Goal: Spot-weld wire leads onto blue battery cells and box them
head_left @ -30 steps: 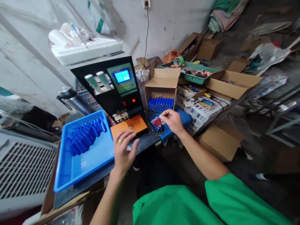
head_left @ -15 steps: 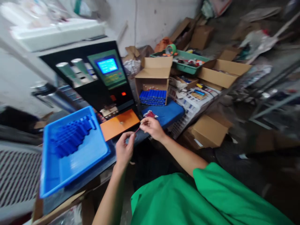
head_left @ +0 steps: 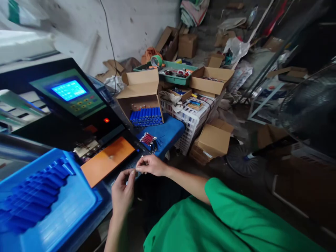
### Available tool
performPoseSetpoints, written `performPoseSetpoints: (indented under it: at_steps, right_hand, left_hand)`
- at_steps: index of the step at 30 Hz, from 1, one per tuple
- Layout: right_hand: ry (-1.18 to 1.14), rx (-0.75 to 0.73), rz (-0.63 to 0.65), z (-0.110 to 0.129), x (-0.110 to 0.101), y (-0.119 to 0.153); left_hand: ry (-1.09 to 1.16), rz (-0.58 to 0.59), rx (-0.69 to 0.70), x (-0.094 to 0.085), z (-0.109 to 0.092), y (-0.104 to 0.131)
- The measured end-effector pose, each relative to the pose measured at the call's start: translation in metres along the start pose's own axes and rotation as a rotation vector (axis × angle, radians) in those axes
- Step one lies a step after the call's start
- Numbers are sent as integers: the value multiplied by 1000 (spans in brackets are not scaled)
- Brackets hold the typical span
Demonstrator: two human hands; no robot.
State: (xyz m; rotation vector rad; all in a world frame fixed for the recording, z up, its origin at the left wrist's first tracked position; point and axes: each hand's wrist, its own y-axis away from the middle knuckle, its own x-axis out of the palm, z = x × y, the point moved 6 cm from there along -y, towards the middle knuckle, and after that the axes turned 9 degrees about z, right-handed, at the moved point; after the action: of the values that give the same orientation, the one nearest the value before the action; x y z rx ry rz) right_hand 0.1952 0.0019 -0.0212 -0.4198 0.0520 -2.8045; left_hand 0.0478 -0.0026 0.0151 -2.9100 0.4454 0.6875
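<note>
My left hand (head_left: 123,189) and my right hand (head_left: 152,165) meet fingertip to fingertip before the machine's orange plate (head_left: 109,159). Both are closed in a pinch on a thin wire, mostly hidden by the fingers. Just beyond the right hand, a bundle of red and black wires (head_left: 148,139) with small white connectors lies on the blue surface (head_left: 170,131). At the left, a blue tray (head_left: 72,206) holds rows of blue cylindrical cells (head_left: 34,199).
The black machine (head_left: 102,108) has a lit screen (head_left: 68,90). An opened cardboard box (head_left: 140,81) holds more blue cells (head_left: 147,115). Behind it are a green tray (head_left: 177,79) and a white crate (head_left: 193,117). A brown carton (head_left: 214,140) stands on the floor, with a fan (head_left: 309,101) farther right.
The view has swung right, shifting the machine and tray leftward. My hands have come closer together; the reddish wire that stretched between them is now mostly covered by fingers.
</note>
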Motion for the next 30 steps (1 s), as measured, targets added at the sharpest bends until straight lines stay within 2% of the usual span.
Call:
performPoseSetpoints:
  at_steps: [8, 13, 17, 20, 24, 30]
  right_hand:
    - [64, -86, 62, -8, -5, 6]
    - [126, -113, 1, -11, -17, 12]
    - [186, -165, 4, -5, -15, 18]
    - [245, -183, -41, 3, -14, 23]
    - [278, -172, -166, 13, -26, 24]
    - [183, -196, -297, 23, -51, 13]
  left_hand:
    - [-1, 72, -107, 6, 6, 5]
    - [-10, 137, -145, 15, 9, 4]
    - [11, 128, -125, 19, 10, 6]
    - [55, 107, -103, 20, 10, 12]
    - [118, 0, -107, 6, 12, 23]
    - [99, -218, -37, -37, 11, 51]
